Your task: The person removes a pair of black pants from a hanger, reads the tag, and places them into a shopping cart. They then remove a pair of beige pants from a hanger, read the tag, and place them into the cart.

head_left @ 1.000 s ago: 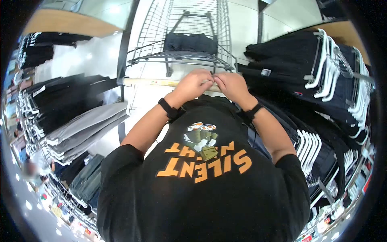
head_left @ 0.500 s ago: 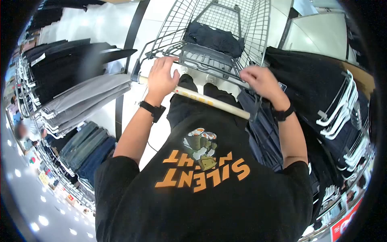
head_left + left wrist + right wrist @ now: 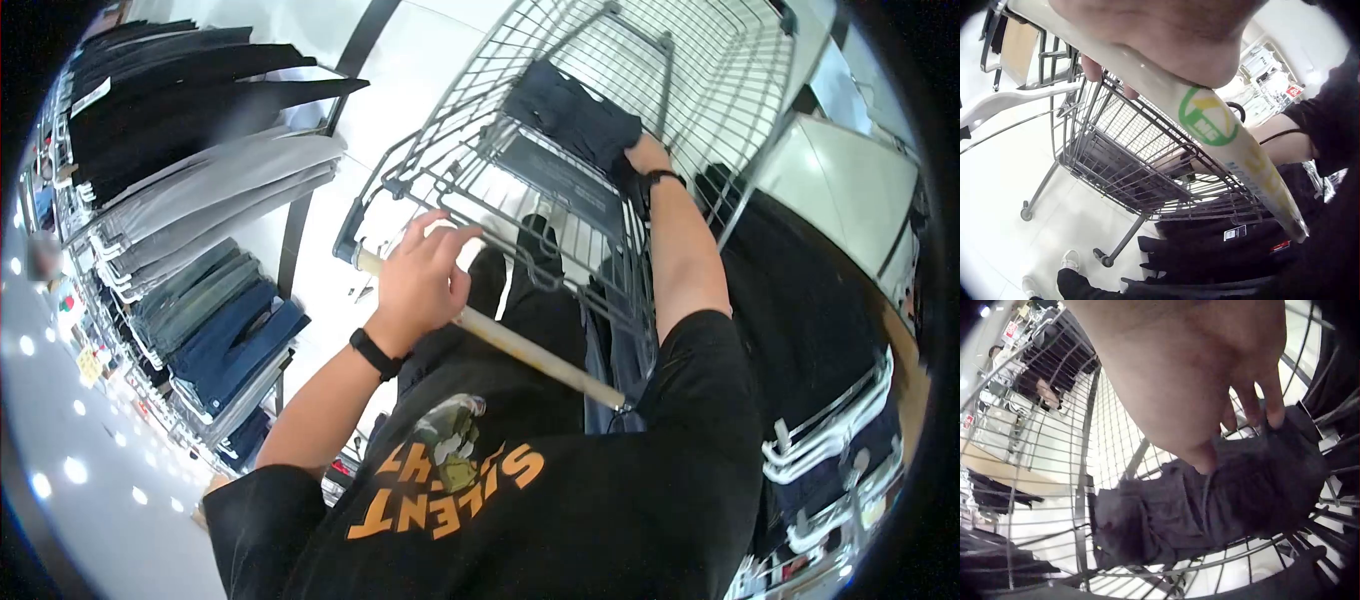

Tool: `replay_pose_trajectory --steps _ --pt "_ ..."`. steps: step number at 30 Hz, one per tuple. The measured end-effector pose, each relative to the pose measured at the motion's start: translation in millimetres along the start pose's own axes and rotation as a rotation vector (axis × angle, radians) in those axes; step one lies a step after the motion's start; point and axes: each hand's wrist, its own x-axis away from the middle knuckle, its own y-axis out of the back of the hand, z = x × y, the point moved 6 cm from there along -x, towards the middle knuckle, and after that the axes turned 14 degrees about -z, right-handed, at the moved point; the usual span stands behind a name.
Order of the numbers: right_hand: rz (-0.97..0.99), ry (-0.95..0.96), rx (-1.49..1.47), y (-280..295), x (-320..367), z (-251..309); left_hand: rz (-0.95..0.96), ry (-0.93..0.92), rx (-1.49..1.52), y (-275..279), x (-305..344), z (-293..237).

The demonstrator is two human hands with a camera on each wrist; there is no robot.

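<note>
Over the pale handle point(image 3: 530, 348) of a wire shopping cart, my left hand point(image 3: 420, 285) rests near its left end, fingers loosely extended. The left wrist view shows the palm point(image 3: 1172, 37) against the handle point(image 3: 1147, 75), fingertips beyond it. Inside the cart, my right hand point(image 3: 650, 155) is at the right end of a folded dark garment point(image 3: 570, 110). Thumb and fingertips of my right hand point(image 3: 1197, 375) touch the upper side of the garment point(image 3: 1204, 506), spread apart, in the right wrist view.
Racks of hanging black, grey and blue trousers point(image 3: 220, 165) stand on the left. More dark trousers point(image 3: 800, 310) on white hangers point(image 3: 835, 430) hang close on the right. The wire basket point(image 3: 720, 100) extends forward over a pale tiled floor point(image 3: 400, 90).
My right hand has moved forward into the cart, from beside the handle to the dark garment. My left hand stays at the handle. The cart has shifted right and turned in the head view.
</note>
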Motion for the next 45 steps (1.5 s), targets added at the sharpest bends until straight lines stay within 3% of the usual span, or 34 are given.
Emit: replay_pose_trajectory --steps 2,10,13,16,18,20,23,24,26,27,29,36,38,41,45 --pt "0.055 -0.150 0.130 -12 1 -3 -0.016 -0.013 0.022 1 -2 -1" --pt "0.042 -0.212 0.261 -32 3 -7 0.049 -0.010 0.021 -2 -3 0" --pt "-0.057 -0.154 0.418 -13 11 10 0.034 -0.013 0.042 -2 -2 2" --pt "-0.025 -0.037 0.457 1 16 26 0.023 -0.011 0.062 -2 0 1" --pt "0.168 -0.016 0.407 5 22 35 0.007 -0.009 0.076 -2 1 0" --pt "0.147 0.002 0.391 10 28 36 -0.043 -0.031 0.085 0 3 -1" --pt "0.137 0.302 0.424 32 34 60 -0.057 -0.048 0.077 0 4 -4" --pt "0.127 0.298 0.427 41 39 65 -0.064 -0.056 0.080 1 5 -4" --pt "0.019 0.368 0.268 69 53 88 -0.068 -0.074 0.088 3 6 -4" --pt "-0.122 0.511 0.246 92 71 107 -0.063 -0.081 0.101 5 7 -4" --pt "-0.176 0.544 0.293 133 110 139 -0.112 -0.104 0.102 4 12 -3" --pt "-0.758 0.815 0.338 238 338 250 -0.343 -0.210 0.282 14 20 1" --pt "-0.816 0.769 0.202 239 396 264 -0.381 -0.212 0.373 20 20 7" --pt "-0.806 0.688 0.238 201 434 257 -0.487 -0.299 0.764 34 29 27" --pt "-0.857 0.602 0.175 158 442 237 -0.647 -0.156 0.655 59 70 81"
